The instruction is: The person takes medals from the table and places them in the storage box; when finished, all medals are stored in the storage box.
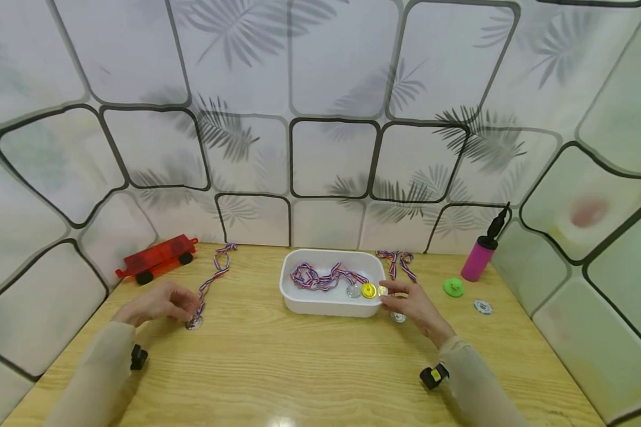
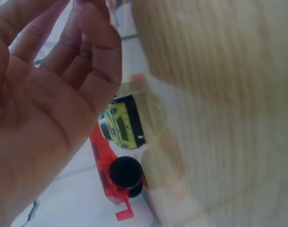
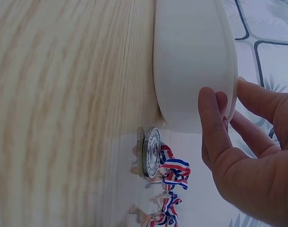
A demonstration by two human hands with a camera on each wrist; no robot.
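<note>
In the head view my right hand (image 1: 413,305) pinches a gold medal (image 1: 383,291) at the right rim of a white tray (image 1: 320,307). Inside the tray lie a silver medal (image 1: 354,290), a yellow-gold medal (image 1: 368,290) and bunched striped ribbons (image 1: 315,279). Just right of the tray, another silver medal (image 3: 152,152) lies on the table with its red, white and blue ribbon (image 3: 174,172). My left hand (image 1: 168,302) is at a silver medal (image 1: 194,322) and its ribbon (image 1: 219,273); its fingertips are hidden in the left wrist view, so whether it grips is unclear.
A red toy trailer (image 1: 160,258) stands at the back left, with a yellow-green toy car (image 2: 120,124) by it. At the right are a pink and black pump (image 1: 478,261), a green duck-faced toy (image 1: 453,287) and a round chip (image 1: 482,306). A patterned curtain (image 1: 331,160) encloses the table.
</note>
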